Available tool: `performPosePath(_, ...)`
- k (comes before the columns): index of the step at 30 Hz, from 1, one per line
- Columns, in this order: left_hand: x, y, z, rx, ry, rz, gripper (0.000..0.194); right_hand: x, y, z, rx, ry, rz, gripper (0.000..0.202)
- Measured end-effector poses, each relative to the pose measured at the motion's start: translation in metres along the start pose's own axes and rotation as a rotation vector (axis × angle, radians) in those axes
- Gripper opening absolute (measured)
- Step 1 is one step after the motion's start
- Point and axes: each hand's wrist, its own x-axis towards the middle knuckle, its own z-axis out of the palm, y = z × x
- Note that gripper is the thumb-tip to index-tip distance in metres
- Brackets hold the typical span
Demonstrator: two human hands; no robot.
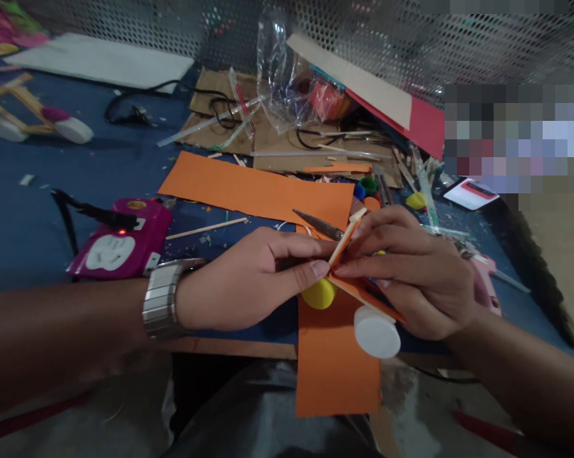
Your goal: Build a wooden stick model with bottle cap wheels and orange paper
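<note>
My left hand point(248, 277), with a metal watch at the wrist, pinches the corner of a small stick-and-orange-paper model point(363, 298) between thumb and fingers. On the model's other side my right hand point(410, 273) grips it, fingers bent round its orange paper. A white round cap point(377, 332) sits at the model's lower end, and a yellow cap point(319, 293) shows below my left thumb. Scissors point(318, 224) lie just behind the hands, partly hidden. One orange paper strip point(248, 187) lies behind them; another point(338, 369) hangs over the table edge beneath the model.
A magenta box point(119, 245) with a black cable is at left. Behind it stands a stick model point(34, 117) with white wheels. Cardboard point(267, 137), clear plastic, coloured sheets point(423, 124) and sticks lie at the back. A phone point(471, 193) and a pink tool point(485, 286) are at right.
</note>
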Motion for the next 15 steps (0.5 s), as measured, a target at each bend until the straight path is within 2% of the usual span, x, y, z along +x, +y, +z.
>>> performPosePath(8, -0.0005, -0.0028, 0.0002, 0.014, -0.017, 0.014, 0.027, -0.0002, 0.0001, 0.0008, 0.066, -0.039, 0.069, 0.042)
performPosePath(15, -0.0025, -0.0076, 0.003, -0.018, 0.014, 0.018, 0.032, 0.0016, -0.0004, 0.0008, 0.071, 0.017, 0.056, 0.036)
